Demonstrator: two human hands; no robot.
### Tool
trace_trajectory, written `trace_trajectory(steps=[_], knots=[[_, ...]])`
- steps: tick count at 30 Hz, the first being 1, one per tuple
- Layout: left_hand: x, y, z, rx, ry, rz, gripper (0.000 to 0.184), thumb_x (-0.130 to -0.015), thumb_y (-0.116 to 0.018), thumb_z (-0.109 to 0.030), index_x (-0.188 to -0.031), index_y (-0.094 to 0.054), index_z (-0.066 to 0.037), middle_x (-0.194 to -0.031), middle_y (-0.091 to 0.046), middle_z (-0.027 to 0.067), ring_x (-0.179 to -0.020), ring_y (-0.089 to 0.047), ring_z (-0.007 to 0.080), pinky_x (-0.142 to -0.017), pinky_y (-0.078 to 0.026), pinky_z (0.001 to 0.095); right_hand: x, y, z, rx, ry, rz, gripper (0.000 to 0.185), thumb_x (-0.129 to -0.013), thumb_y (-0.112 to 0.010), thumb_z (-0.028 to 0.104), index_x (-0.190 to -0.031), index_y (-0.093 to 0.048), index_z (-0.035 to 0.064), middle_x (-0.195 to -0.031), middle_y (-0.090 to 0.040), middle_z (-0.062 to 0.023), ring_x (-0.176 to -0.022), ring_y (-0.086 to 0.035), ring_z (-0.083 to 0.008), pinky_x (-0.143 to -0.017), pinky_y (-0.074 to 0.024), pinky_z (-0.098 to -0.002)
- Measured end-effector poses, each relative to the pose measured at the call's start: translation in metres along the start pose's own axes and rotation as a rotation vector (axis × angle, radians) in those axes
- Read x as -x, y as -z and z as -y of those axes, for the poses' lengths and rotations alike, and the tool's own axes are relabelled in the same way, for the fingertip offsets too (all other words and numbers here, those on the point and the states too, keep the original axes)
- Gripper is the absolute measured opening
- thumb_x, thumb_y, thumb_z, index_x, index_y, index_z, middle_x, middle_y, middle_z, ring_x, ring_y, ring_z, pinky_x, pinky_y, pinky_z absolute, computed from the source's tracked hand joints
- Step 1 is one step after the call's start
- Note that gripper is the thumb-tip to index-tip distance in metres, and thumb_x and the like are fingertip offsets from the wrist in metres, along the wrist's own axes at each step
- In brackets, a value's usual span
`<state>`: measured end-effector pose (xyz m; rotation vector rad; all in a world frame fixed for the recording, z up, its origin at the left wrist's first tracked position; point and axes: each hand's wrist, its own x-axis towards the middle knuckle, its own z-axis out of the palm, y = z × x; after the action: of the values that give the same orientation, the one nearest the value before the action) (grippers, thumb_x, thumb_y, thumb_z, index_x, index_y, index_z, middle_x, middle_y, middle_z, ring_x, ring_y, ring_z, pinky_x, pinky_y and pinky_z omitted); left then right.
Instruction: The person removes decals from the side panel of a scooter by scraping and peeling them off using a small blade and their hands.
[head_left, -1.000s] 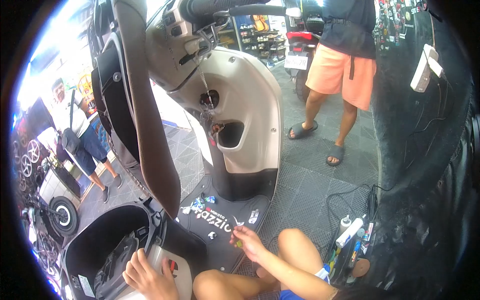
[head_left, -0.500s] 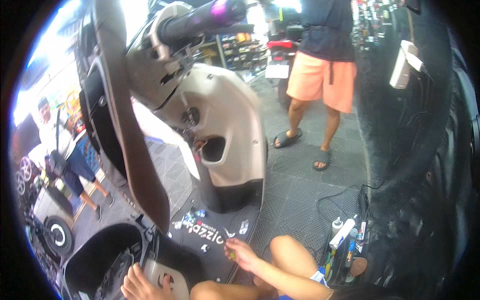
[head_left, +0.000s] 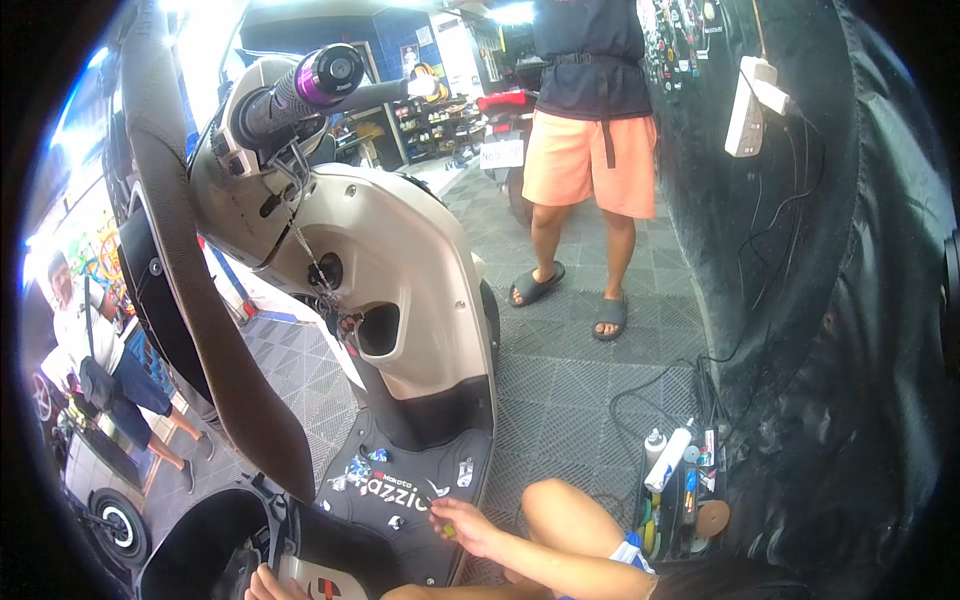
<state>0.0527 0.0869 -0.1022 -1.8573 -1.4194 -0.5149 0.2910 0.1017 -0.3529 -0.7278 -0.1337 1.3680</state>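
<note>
My right hand [head_left: 465,527] is closed around a small tool with a yellow-green handle [head_left: 449,531] and a thin curved tip, held above the scooter's floorboard mat [head_left: 400,530]. White lettering and small scraps of film or stickers [head_left: 355,472] lie on that mat. At the bottom edge, my left hand [head_left: 270,585] rests against the beige body panel [head_left: 312,577] beside the open under-seat bucket [head_left: 190,535]. Its fingers are stretched out; the rest of it is cut off by the frame. The scooter's seat [head_left: 250,420] is raised, and keys [head_left: 350,322] hang at the front shield [head_left: 430,270].
A person in orange shorts [head_left: 588,165] stands beyond the scooter; another person [head_left: 100,340] is at the left. Right of my knee sits a tool tray [head_left: 705,545] with bottles [head_left: 668,460] and a sanding disc. Cables [head_left: 640,400] cross the floor. A power strip [head_left: 745,105] hangs at right.
The view has shifted, so the scooter sits further left and lower. My left hand shows less, slipping toward the bottom edge. My right hand keeps its hold over the mat.
</note>
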Motion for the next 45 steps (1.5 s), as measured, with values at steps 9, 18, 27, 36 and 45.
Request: trace_trajectory(steps=[9, 18, 27, 36, 45], knots=[[0.000, 0.008, -0.003, 0.035, 0.021, 0.048, 0.055, -0.094, -0.069, -0.041, -0.139, -0.059, -0.012, -0.133, -0.062, 0.0030, -0.125, -0.053, 0.0256, -0.113, -0.035, 0.0471, -0.002, 0.003, -0.001, -0.008, -0.004, 0.003, 0.019, -0.103, -0.066, 0.022, -0.120, -0.062, 0.0130, -0.096, -0.068, 0.0009, -0.079, -0.063, -0.0100, -0.067, -0.0486, -0.0246], [-0.002, 0.015, -0.007, 0.035, 0.018, 0.056, 0.060, -0.092, -0.069, -0.050, -0.138, -0.059, -0.013, -0.132, -0.062, 0.0043, -0.124, -0.053, 0.0263, -0.111, -0.035, 0.0471, -0.001, 0.001, -0.003, 0.007, 0.002, 0.005, 0.018, -0.103, -0.065, 0.022, -0.119, -0.062, 0.0136, -0.097, -0.068, 0.0013, -0.079, -0.062, -0.0096, -0.067, -0.0472, -0.0247], [-0.002, 0.002, -0.005, -0.010, 0.055, 0.035, 0.059, -0.092, -0.068, -0.052, -0.137, -0.060, -0.015, -0.126, -0.063, 0.0048, -0.122, -0.055, 0.0267, -0.110, -0.037, 0.0474, -0.005, 0.000, -0.008, 0.025, -0.012, 0.007, 0.019, -0.103, -0.065, 0.023, -0.119, -0.061, 0.0134, -0.095, -0.067, 0.0012, -0.078, -0.063, -0.0099, -0.066, -0.0474, -0.0254], [-0.005, -0.005, -0.004, 0.273, 0.158, 0.113, 0.072, -0.069, -0.088, -0.022, -0.132, -0.057, -0.008, -0.125, -0.059, 0.0097, -0.127, -0.049, 0.0313, -0.115, -0.029, 0.0510, -0.003, 0.004, 0.005, 0.045, 0.052, 0.012, 0.013, -0.097, -0.066, 0.010, -0.109, -0.061, 0.0105, -0.091, -0.068, -0.0045, -0.073, -0.065, -0.0168, -0.063, -0.0527, -0.0309], [0.001, -0.005, 0.007, 0.242, 0.079, 0.072, 0.070, -0.073, -0.086, -0.031, -0.133, -0.057, -0.009, -0.126, -0.058, 0.0051, -0.123, -0.050, 0.0261, -0.111, -0.032, 0.0473, 0.001, 0.008, 0.013, 0.024, -0.016, -0.003, 0.009, -0.100, -0.064, 0.019, -0.108, -0.058, 0.0198, -0.091, -0.059, 0.0010, -0.077, -0.055, -0.0147, -0.069, -0.0440, -0.0313]])
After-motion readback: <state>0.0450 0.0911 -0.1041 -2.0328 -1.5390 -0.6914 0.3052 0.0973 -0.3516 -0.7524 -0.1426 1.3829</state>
